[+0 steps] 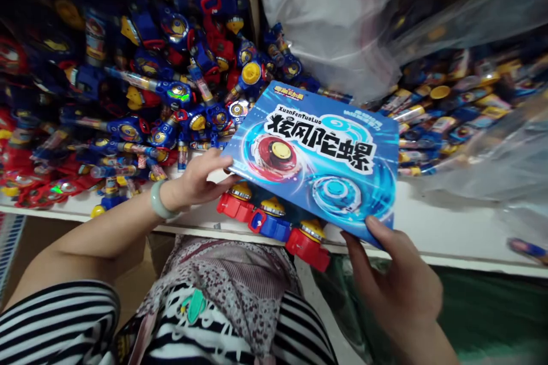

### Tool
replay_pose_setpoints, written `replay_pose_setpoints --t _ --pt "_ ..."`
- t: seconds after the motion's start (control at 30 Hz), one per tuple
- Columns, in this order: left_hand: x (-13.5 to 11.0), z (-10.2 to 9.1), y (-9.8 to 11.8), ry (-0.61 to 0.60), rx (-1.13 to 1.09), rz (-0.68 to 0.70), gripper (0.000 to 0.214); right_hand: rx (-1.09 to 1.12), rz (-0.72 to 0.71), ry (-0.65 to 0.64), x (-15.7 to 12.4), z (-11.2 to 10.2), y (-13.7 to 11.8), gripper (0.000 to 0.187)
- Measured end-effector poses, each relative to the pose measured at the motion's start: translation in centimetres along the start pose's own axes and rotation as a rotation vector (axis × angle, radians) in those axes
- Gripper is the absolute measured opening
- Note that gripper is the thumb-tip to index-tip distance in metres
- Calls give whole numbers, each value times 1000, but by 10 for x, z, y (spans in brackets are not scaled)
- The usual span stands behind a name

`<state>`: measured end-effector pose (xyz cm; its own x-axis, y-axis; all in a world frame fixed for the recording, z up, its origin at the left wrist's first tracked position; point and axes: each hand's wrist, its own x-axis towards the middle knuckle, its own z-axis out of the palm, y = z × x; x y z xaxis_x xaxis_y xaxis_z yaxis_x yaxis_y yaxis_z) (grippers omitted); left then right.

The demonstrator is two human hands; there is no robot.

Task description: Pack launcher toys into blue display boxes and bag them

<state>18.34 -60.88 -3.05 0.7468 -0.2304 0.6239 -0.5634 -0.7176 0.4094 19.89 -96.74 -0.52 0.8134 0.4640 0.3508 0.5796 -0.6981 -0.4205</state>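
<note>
Between my two hands is a blue printed box (295, 108) with spinning tops and large black lettering on its face. My left hand (201, 179), below a pale bangle (160, 199), has its fingers at the box's left corner. At the lower right corner, my right hand (394, 274) pinches the box edge between thumb and fingers. Under the near edge of the box are three spinning-top toys with yellow tops: a red one (235, 207), a blue one (274, 225) and another red one (306, 246). The box hides what lies behind them.
A big heap of blue, red and yellow spinning-top toys (171, 85) covers the left of the white table (428, 222). Small printed tubes (454, 108) are piled at the right, partly under clear plastic bags (329, 17). A lone blue tube (526, 248) lies near the table's right front edge.
</note>
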Motion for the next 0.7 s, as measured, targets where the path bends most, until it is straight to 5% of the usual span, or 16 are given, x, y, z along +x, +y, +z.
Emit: replay_pose_setpoints --t 0.13,0.27,0.47,0.63,0.7 --pt "-8 3 12 64 -103 -278 48 -19 -45 -39 1 1 7 40" --pt "-15 5 16 -29 -204 -382 10 -71 -115 -41 -2 12 13 45" --pt "-33 22 0 -127 -184 -349 26 -38 -214 86 -9 38 23 73" --pt "-42 12 -12 -177 -349 -524 25 35 -177 79 -21 38 29 70" --pt "-31 1 -26 -87 -451 -646 27 159 -82 145 -34 38 33 72"
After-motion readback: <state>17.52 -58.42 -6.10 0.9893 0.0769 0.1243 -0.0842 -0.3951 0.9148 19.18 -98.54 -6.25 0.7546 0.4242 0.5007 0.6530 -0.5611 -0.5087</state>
